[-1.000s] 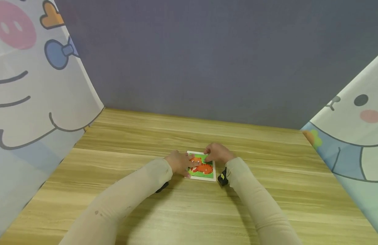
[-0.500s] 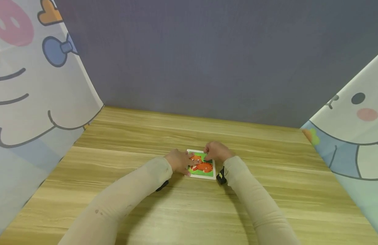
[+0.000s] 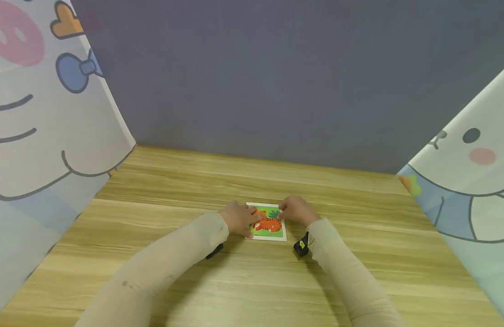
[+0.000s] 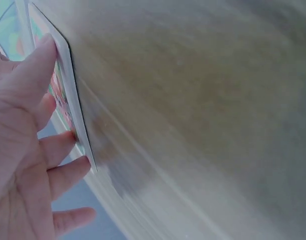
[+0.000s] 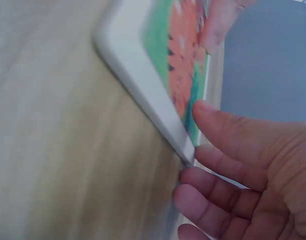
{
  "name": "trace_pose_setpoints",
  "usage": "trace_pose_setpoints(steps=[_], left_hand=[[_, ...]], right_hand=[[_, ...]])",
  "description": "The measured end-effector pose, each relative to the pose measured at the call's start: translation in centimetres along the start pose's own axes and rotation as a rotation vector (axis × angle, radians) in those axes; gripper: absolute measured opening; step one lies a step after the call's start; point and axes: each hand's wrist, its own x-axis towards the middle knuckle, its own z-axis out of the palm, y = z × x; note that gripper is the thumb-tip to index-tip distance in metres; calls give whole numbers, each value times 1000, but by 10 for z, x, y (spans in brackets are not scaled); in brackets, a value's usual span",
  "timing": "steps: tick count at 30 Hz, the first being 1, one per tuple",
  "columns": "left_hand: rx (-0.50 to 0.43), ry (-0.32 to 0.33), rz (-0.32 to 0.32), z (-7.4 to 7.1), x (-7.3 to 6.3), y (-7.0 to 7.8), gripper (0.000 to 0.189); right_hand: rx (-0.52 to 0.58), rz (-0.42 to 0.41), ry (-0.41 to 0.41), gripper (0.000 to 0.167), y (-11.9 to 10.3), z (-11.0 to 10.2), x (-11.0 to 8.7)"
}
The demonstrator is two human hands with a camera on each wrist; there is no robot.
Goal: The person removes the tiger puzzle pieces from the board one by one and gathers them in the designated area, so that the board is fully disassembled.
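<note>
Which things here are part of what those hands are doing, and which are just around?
Part of the work:
tiger picture board
left hand, fingers spread over its left side
right hand, at its far right corner

Just around:
wooden table
gray panel
cartoon-printed hangings at both sides
black wrist-worn cameras

Smooth wood-grain tabletop (image 3: 235, 281), matt backdrop (image 3: 252, 81), cloth sleeves (image 3: 346, 270), smooth-faced picture board (image 3: 268, 225).

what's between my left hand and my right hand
The tiger picture lies between the left hand and right hand, seen in the head view.
</note>
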Motion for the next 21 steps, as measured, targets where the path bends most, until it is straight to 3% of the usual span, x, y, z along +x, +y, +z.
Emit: trace_pose_setpoints(steps=[1,4,5,8,21], left_hand=[[-14,7,2,0,0,0,76],[-36,11,7,2,1,-1,82],[-43,9,7,2,2,-1,84],[-52,3,3,4,3,-2,86],[-8,33,-2,5,4,-1,86]], right_hand=[[-6,8,7,47,0,1,0],[-46,44,29,20,-1,5,-1],[-54,56,28,20,-2,6,-1],[-74,84,33,47,-3,7,-1],[-69,101,10,40,3,11,15]])
